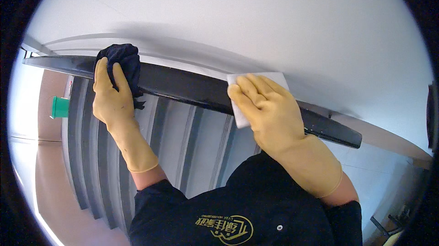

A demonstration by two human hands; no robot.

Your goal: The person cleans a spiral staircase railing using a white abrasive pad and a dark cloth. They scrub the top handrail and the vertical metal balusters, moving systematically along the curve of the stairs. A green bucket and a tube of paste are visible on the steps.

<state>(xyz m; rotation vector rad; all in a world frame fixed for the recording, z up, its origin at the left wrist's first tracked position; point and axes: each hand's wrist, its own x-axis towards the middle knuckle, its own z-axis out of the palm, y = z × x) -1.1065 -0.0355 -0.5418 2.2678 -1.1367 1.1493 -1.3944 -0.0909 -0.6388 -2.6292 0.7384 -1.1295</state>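
A glossy black handrail (185,86) runs across the view in front of a white wall. My left hand (115,102), in a yellow rubber glove, presses a bunched dark blue cloth (127,59) against the rail's left part. Farther right, my right hand (271,112), gloved the same way, grips a flat white sponge pad (241,117) laid over the rail. The pad reaches past both edges of the rail. Pale specks show on the black surface (317,131) just right of this hand.
Grey stair steps (171,136) with dark risers descend below the rail. A green bucket (60,106) stands near the stairs at the far left. The white wall (240,16) rises close behind the rail. Dark metal legs (380,227) show at the lower right, on the pale floor.
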